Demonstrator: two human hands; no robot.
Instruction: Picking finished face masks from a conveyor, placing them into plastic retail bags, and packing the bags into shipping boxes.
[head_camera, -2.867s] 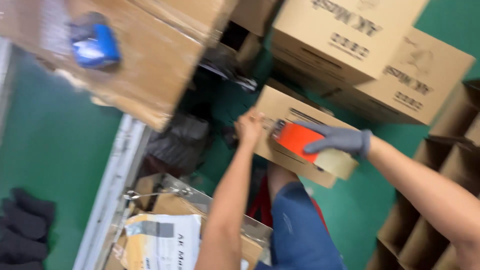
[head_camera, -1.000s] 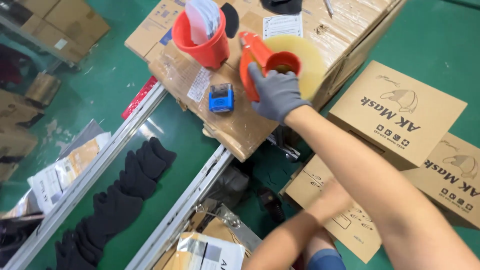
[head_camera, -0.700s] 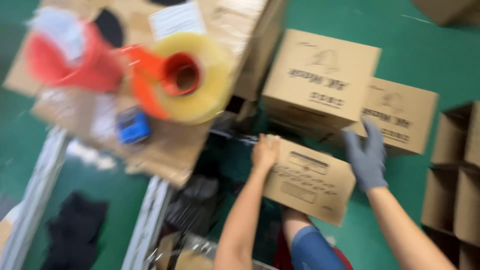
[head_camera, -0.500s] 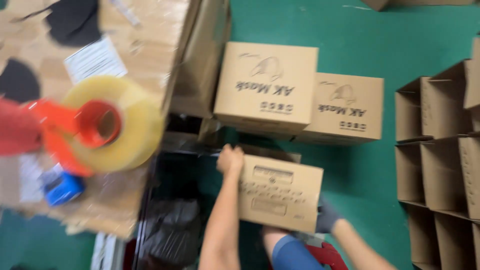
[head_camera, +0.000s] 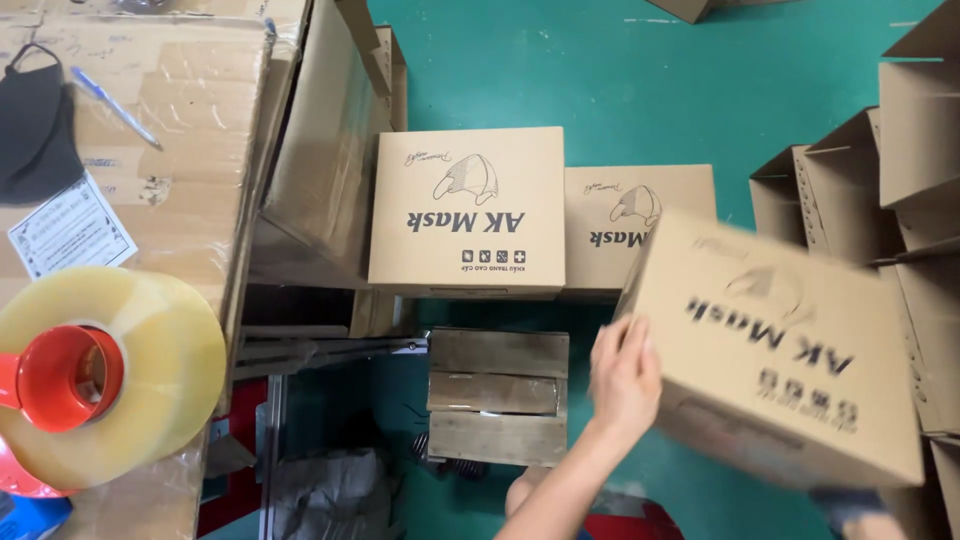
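Our left hand (head_camera: 622, 372) presses flat, fingers spread, against the tilted box (head_camera: 775, 345); our gloved right hand (head_camera: 850, 505) grips underneath.

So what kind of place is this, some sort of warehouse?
Probably a packing area. Sealed cardboard boxes sit on the green floor, empty open cartons wait at the right, and a big roll of packing tape rests on the worktable.
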